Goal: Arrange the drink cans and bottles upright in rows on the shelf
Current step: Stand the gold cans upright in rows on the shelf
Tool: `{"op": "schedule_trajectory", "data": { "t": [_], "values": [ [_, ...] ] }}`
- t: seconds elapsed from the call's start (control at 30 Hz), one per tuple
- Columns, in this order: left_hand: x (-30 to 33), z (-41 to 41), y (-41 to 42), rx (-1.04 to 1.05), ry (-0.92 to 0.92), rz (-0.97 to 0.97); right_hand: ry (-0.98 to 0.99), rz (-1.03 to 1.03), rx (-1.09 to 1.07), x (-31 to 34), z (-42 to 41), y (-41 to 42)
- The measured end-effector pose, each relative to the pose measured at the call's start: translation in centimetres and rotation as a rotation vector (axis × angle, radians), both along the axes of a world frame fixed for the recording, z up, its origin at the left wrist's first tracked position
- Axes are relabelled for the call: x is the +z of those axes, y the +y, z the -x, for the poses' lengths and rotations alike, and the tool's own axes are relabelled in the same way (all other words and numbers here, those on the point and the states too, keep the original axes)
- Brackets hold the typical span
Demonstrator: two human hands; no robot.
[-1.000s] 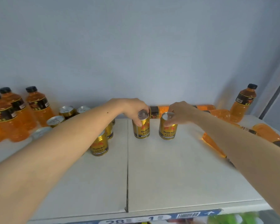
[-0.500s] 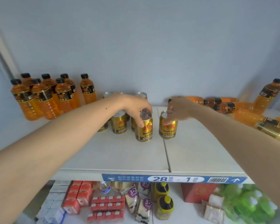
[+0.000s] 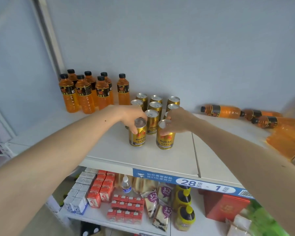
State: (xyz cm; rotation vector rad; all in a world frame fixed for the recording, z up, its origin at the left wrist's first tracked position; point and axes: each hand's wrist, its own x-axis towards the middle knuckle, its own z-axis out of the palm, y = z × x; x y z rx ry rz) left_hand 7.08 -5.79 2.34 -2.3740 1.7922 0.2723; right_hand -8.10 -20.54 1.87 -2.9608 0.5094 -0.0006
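A pale blue-grey back wall (image 3: 177, 48) rises behind the white shelf board (image 3: 216, 160), plain and evenly lit with soft shadow. Left of the board a grey metal upright (image 3: 49, 41) slants up toward the top edge. Along the board's front edge runs a blue label strip (image 3: 186, 182) reading 28 and 1. Below the board, a lower shelf (image 3: 95, 217) carries red cartons (image 3: 100, 189), white cartons (image 3: 78, 193), snack packets (image 3: 160, 206), yellow-capped jars (image 3: 185, 215) and a red box (image 3: 225, 208).

Pale grey two-panel metal shelf (image 3: 177, 155) with a blue label strip on its near edge. Carries upright orange black-capped plastic bottles (image 3: 85, 92) far left, upright gold drink cans (image 3: 154, 106) mid-shelf, toppled orange bottles (image 3: 228, 111) lying right.
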Motion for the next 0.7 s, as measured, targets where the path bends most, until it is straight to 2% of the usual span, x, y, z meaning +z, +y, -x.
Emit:
{"op": "schedule_trajectory", "data": {
  "t": [0.33, 0.5, 0.7],
  "values": [
    [-1.3, -4.7, 2.4, -0.078, -0.051, -0.004, -0.009, 0.026, -0.12, -1.4, -3.6, 3.5],
    [-1.8, -6.1, 2.3, -0.132, -0.012, 0.008, 0.002, 0.051, -0.157, -2.4, -4.6, 4.4],
    [-1.4, -6.2, 2.6, -0.115, -0.013, 0.092, 0.033, -0.038, -0.202, -2.4, -4.6, 4.7]
  ]
}}
